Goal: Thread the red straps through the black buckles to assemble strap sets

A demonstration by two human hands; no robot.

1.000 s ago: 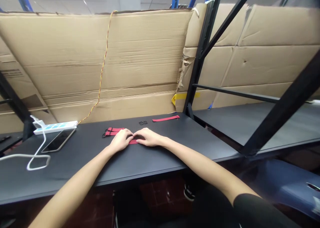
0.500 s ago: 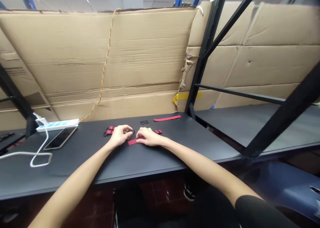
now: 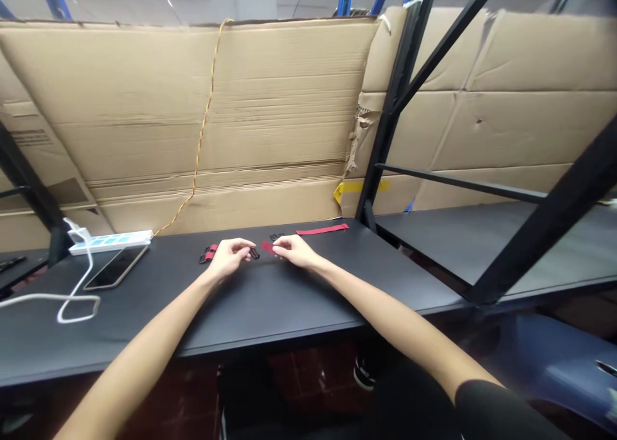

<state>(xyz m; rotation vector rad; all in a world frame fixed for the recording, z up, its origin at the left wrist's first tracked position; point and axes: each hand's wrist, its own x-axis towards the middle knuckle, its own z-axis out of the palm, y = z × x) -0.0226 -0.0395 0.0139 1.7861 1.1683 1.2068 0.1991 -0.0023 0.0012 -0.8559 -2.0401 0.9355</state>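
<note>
Between its thumb and fingers my left hand (image 3: 231,256) pinches a black buckle (image 3: 254,254), just above the dark table. My right hand (image 3: 295,251) grips a red strap (image 3: 267,246), whose free end points left toward the buckle; a small gap separates the two. Left of my left hand lies a bundle of red webbing with black buckles (image 3: 209,254), partly covered by that hand. More black buckles (image 3: 276,237) lie behind my right hand, partly hidden by it. Farther back to the right, a second red strap (image 3: 322,229) rests flat.
A white power strip (image 3: 112,241) with a white cable (image 3: 77,296) and a phone (image 3: 117,266) sit at the left of the table (image 3: 270,311). Cardboard (image 3: 279,119) walls the back. A black metal post (image 3: 385,138) stands at the back right.
My right hand has lifted the red strap off the table, raising its free end beside the buckle. My left hand stays nearly in place, with the buckle now tilted into fuller view.
</note>
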